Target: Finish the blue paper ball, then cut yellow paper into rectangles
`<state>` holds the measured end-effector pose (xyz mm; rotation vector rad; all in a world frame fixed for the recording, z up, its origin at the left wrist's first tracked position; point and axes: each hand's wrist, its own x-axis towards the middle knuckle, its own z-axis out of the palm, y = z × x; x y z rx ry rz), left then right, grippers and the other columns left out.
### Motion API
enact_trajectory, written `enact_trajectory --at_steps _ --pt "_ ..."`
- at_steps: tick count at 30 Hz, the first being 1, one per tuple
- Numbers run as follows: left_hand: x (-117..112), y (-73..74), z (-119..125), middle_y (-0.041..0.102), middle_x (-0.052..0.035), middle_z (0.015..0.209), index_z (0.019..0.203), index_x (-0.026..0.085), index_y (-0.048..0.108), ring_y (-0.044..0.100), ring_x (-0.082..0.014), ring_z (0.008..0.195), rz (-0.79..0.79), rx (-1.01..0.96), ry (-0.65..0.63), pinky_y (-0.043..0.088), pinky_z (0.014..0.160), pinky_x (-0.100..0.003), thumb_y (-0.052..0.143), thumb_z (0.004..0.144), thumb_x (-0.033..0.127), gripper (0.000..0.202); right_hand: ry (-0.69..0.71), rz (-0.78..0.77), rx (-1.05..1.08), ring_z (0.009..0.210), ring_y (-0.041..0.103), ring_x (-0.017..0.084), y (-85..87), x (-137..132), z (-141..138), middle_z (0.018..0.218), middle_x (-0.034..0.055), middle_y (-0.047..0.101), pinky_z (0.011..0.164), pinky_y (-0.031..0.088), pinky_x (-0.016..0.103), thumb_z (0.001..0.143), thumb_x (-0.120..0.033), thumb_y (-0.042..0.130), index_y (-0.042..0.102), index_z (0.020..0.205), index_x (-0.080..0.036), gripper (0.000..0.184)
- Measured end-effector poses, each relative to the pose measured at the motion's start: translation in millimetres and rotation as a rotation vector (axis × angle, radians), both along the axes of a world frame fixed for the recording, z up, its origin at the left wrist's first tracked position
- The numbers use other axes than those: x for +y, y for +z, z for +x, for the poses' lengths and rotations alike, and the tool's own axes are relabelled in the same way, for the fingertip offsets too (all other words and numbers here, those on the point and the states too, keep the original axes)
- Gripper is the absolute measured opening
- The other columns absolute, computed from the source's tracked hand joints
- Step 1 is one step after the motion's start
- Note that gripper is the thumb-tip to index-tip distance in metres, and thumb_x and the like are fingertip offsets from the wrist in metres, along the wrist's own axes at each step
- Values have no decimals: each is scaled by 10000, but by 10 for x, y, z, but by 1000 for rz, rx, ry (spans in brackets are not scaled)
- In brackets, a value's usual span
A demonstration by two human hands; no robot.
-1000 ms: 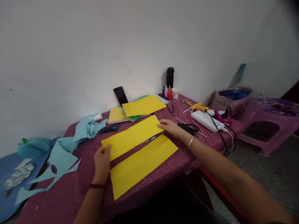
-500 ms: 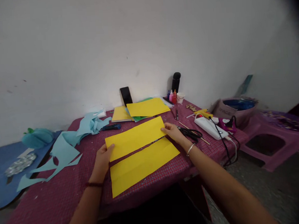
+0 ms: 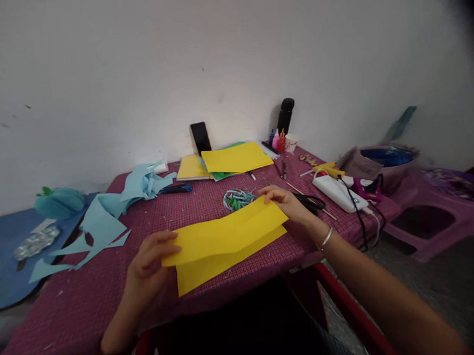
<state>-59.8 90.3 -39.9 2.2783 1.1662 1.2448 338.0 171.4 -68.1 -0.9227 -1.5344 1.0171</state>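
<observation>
A strip of yellow paper is stretched between my two hands, lifted off the table and slightly bent along its length. My left hand pinches its left end, fingers on top. At the far right corner, my right hand grips it between thumb and fingers. Beneath lies a second yellow strip, partly covered by the held one. Just beyond the held paper sits a small tangle of blue and green shreds. Black-handled scissors lie beside my right hand, partly hidden by it.
Light blue paper scraps spread over the table's left. More yellow sheets, a leaning phone, paint bottles, a paper cup and a black flask stand at the back. A white power strip with cables lies right.
My hands have raised the upper yellow strip and drawn it toward me, over the lower strip. The tangle of shreds behind it has come into view.
</observation>
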Motion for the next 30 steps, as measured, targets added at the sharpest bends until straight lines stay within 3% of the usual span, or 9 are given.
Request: enact_trajectory --at_steps 4,7,10,13,17,21,30 --pt "-208 -226 -8 640 -36 1169 979 297 685 561 -253 1120 251 358 -4 420 971 -493 512 755 64 366 -54 128 -216 944 611 211 -153 23 41 1027 74 619 815 493 352 769 -315 675 679 709 -207 123" --pt "-275 -445 -6 649 -51 1178 1012 274 665 558 -263 1133 261 489 20 410 988 -522 504 766 57 366 -123 175 -308 938 618 210 -257 28 43 991 72 642 862 482 375 809 -265 597 697 759 -213 123" --pt "-318 -616 9 661 -66 1148 1088 238 628 586 -235 1089 232 516 57 463 957 -459 484 772 47 396 -272 193 -326 962 603 213 -305 -44 60 982 73 653 917 452 393 831 -203 520 688 883 -205 175" --pt "-361 -716 30 659 -79 1148 1113 211 615 603 -220 1060 205 507 124 508 901 -398 463 771 40 412 -406 145 -326 904 617 215 -326 -198 81 969 77 664 857 477 387 881 -240 461 632 1031 -191 233" --pt "-382 -761 31 675 -65 1120 1093 218 627 625 -217 1026 252 514 141 533 867 -378 455 752 38 422 -392 16 -401 927 640 228 -347 -365 58 1011 86 684 829 492 371 933 -369 402 588 1114 -184 318" --pt "-364 -762 8 684 -56 1105 1095 223 627 640 -215 1003 315 532 137 553 842 -376 454 742 43 432 -406 10 -452 1039 621 249 -319 -374 -6 1137 122 662 907 461 396 924 -354 404 569 1153 -165 339" --pt "-342 -760 10 693 -52 1093 1084 228 639 647 -210 987 317 532 137 557 844 -365 466 740 49 425 -372 2 -429 986 625 256 -332 -340 -9 1122 128 657 857 464 404 907 -347 443 568 1157 -163 334"
